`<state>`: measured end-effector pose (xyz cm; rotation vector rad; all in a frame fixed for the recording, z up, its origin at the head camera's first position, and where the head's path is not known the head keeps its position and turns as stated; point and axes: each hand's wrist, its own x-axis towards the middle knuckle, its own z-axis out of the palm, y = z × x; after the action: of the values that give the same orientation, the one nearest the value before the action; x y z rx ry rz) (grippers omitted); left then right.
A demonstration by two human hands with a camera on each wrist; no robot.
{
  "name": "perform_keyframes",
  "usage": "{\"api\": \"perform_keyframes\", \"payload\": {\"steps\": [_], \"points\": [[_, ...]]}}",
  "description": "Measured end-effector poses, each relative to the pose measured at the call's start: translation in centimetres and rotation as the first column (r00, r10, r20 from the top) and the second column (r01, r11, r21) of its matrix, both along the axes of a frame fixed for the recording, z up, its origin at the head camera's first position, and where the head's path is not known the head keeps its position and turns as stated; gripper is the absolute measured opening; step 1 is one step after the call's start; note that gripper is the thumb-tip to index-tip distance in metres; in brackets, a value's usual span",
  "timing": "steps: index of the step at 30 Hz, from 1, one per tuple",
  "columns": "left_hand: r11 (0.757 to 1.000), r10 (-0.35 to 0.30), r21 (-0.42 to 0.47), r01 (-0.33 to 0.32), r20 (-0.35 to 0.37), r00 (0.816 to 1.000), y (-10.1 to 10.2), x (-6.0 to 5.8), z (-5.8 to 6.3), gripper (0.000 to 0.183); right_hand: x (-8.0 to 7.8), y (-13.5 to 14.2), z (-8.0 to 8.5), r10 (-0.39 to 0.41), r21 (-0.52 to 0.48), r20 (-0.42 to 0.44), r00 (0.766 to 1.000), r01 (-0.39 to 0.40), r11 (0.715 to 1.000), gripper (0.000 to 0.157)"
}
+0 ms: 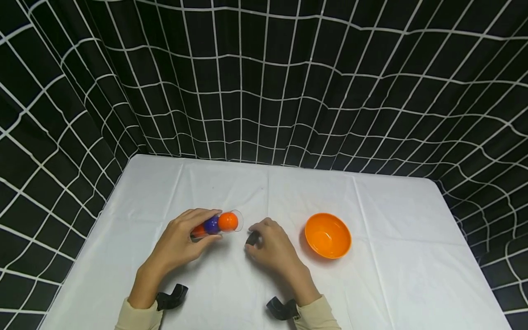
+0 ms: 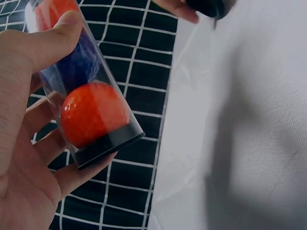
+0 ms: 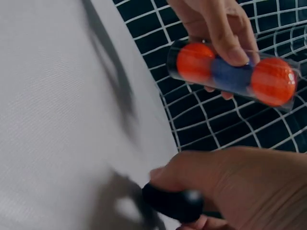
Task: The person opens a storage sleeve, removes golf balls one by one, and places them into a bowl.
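My left hand (image 1: 176, 242) grips a clear plastic tube (image 2: 109, 79), its fingers and thumb around the middle. Inside sit an orange ball (image 1: 228, 221), a blue ball (image 1: 212, 225) and a second orange ball (image 2: 94, 115). That last ball lies against the tube's black end piece (image 2: 110, 145). The other end, pointing right in the head view, shows a clear rim without a cover. To the right of this rim, my right hand (image 1: 273, 245) pinches a small black round cap (image 3: 173, 203) between thumb and fingers, apart from the tube.
An orange bowl (image 1: 327, 236) stands on the white-covered table (image 1: 412, 256), just right of my right hand. Black cloth with a white grid (image 1: 272, 82) rises behind the table and at both sides. Each wrist carries a black camera mount (image 1: 173, 297).
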<state>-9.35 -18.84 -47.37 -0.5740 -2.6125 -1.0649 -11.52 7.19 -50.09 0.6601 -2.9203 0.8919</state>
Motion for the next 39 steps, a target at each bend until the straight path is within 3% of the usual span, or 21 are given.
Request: {"api": "perform_keyframes", "payload": {"steps": [6,11,21,29,33,39], "points": [[1.0,-0.006,-0.007,0.006,-0.005,1.0,0.1,-0.2,0.0,0.054,0.1,0.3,0.1,-0.022,0.053,0.054,0.998,0.019,0.998,0.032],[0.999,0.019,-0.027,-0.02,-0.011,1.0,0.0,-0.1,0.1,0.056,0.2,0.2,0.0,-0.011,0.018,0.115,0.993,0.009,1.0,0.034],[0.999,0.028,-0.029,-0.03,-0.058,0.998,-0.2,0.1,-0.4,0.058,0.4,0.4,-0.6,0.002,-0.002,0.124,0.992,-0.002,1.0,0.036],[0.999,0.024,-0.039,-0.026,-0.045,0.999,0.0,-0.3,-0.2,0.058,0.3,0.8,0.9,-0.029,0.028,0.135,0.99,0.025,0.999,0.058],[0.999,0.015,-0.048,-0.019,-0.071,0.997,0.1,-0.4,0.0,0.056,0.1,1.0,2.1,-0.04,-0.062,0.151,0.988,0.05,0.997,0.054],[0.997,0.019,-0.069,-0.026,-0.106,0.994,0.1,0.1,0.0,0.055,0.6,1.4,3.0,0.016,-0.241,0.156,0.988,0.023,0.97,0.04]]}}
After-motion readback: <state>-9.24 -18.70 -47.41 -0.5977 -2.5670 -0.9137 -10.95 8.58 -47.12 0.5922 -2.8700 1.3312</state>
